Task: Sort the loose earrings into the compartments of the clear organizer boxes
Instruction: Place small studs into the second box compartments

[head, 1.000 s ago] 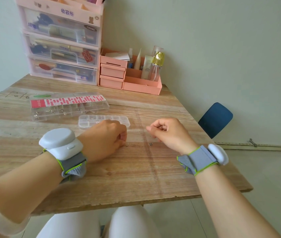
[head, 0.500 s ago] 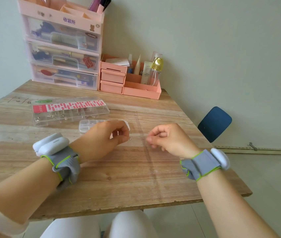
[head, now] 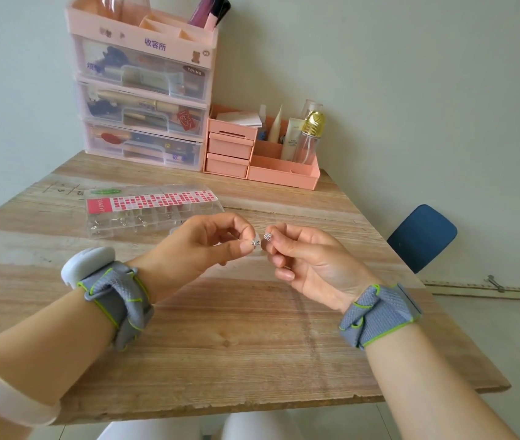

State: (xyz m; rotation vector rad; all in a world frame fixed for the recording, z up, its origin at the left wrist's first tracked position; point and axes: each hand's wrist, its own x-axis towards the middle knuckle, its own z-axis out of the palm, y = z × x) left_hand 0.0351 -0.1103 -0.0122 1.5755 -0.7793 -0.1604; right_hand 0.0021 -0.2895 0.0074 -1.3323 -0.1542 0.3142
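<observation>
- Two small silver earrings are lifted above the desk (head: 252,344): the left hand (head: 201,249) pinches one earring (head: 255,242) at thumb and forefinger, and the right hand (head: 309,262) pinches the other earring (head: 267,237) the same way. Each grip is narrow, closed on its own piece, and the two pieces sit just beside each other.
- Such tiny, smooth pieces could slip from so slight a pinch; a drop here might bounce off the desk's near edge to the floor.
- Held this near, the two open-work shapes may snag together, and tugging them apart could flick one away.
- Behind the hands, the long clear organizer box (head: 154,211) lies with its red-patterned lid over the compartments, so it likely needs opening, which is awkward with both hands full.
- Only a corner of a smaller clear box (head: 174,230) shows past the left hand; a careless reach could nudge it.
</observation>
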